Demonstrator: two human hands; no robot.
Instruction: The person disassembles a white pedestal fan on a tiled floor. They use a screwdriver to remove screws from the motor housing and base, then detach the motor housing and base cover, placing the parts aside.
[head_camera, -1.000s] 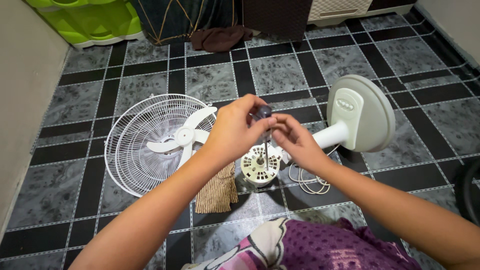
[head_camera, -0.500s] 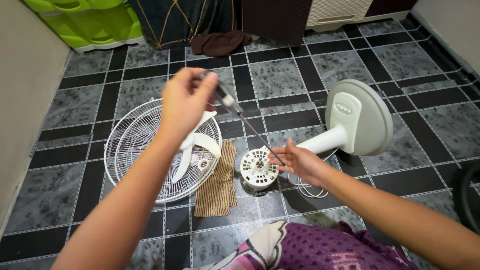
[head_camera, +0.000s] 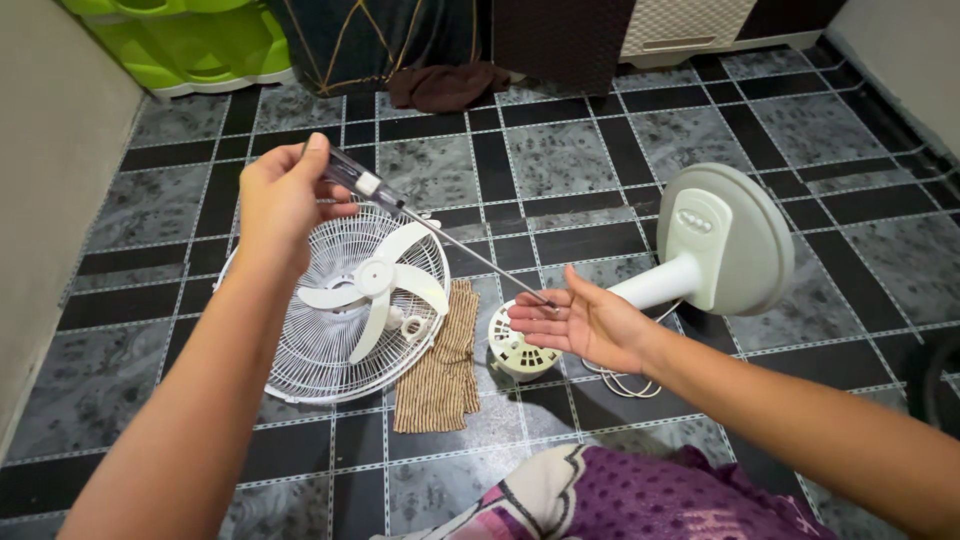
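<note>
Your left hand (head_camera: 278, 200) grips the screwdriver (head_camera: 420, 222) by its handle, raised over the fan grille (head_camera: 290, 330), shaft slanting down to your right hand (head_camera: 580, 322). That hand lies open, palm up, tip touching it, above the white motor housing (head_camera: 515, 350). Striped cloth (head_camera: 437, 365) just beside the grille. Round fan base (head_camera: 735, 240) to the right; bare tile floor (head_camera: 560, 150) beyond.

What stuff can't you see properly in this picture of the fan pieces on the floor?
Head view only:
- Motor housing: the open right hand covers its top and shaft.
- Screwdriver: the left hand wraps the handle's end; whether the tip holds a screw is too small to tell.
- White cord: runs under the right forearm.
- Green bin: cut off by the top edge.
- Fan base: lies on its side, underside turned away.
</note>
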